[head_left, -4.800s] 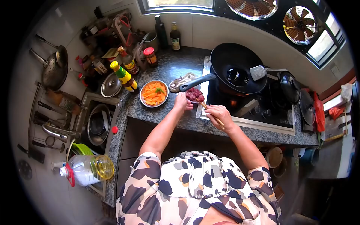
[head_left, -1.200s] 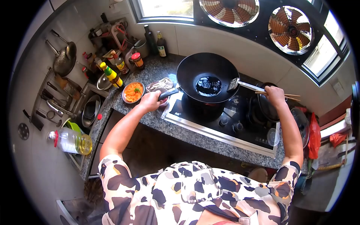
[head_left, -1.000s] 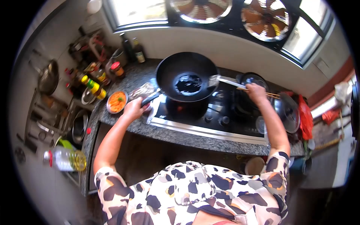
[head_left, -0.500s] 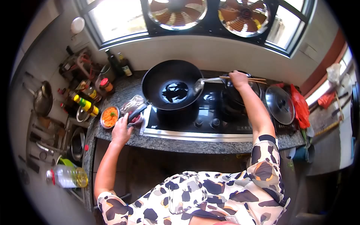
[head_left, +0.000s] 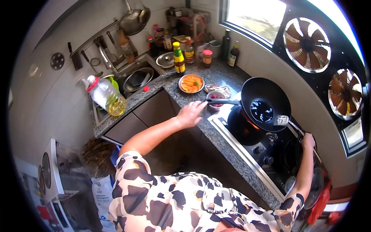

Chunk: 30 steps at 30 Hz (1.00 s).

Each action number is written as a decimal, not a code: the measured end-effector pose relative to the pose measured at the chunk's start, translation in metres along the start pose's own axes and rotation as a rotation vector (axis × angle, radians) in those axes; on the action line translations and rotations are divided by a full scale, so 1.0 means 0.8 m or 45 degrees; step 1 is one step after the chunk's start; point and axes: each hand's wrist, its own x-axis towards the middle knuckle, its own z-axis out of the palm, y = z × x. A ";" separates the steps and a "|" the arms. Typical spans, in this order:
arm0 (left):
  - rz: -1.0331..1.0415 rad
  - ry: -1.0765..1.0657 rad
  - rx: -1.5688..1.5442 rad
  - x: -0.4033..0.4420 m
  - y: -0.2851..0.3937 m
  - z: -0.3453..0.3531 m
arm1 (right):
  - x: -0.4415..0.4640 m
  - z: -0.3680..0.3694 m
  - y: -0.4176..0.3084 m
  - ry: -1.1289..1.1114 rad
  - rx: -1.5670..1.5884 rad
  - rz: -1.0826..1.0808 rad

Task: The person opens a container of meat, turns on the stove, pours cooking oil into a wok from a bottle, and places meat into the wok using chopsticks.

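A black wok (head_left: 266, 87) with a little shiny dark liquid in its bottom sits over the left burner. Its handle (head_left: 228, 101) points left. My left hand (head_left: 192, 113) is at the tip of that handle, fingers stretched out and not wrapped round it; whether they touch is hard to tell. On the other side, my right hand (head_left: 308, 141) is closed round a metal spatula (head_left: 282, 120) and a pair of chopsticks (head_left: 318, 156). The spatula's head rests inside the wok's near right wall. An orange glow (head_left: 249, 120) shows beneath the wok.
A bowl of orange slices (head_left: 192, 83), a bowl of dark red pieces (head_left: 216, 101) and a pale bundle (head_left: 218, 90) sit left of the stove (head_left: 247, 154). Sauce bottles (head_left: 179, 58) stand behind. An oil jug (head_left: 110, 98) is by the sink (head_left: 135, 79).
The view has swung left, bringing the sink side in. My left hand has loosened from the wok handle. The right hand keeps the spatula and chopsticks. An orange glow now shows under the wok.
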 end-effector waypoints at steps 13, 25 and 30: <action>0.120 0.117 -0.309 0.009 -0.020 0.014 | -0.199 -0.113 -0.074 0.666 0.305 -0.239; 0.255 0.004 -0.523 -0.048 -0.102 0.056 | -0.427 -0.042 -0.202 0.573 0.850 -0.096; 0.341 -0.192 -0.655 -0.077 -0.102 0.100 | -0.517 0.014 -0.252 0.556 0.988 0.171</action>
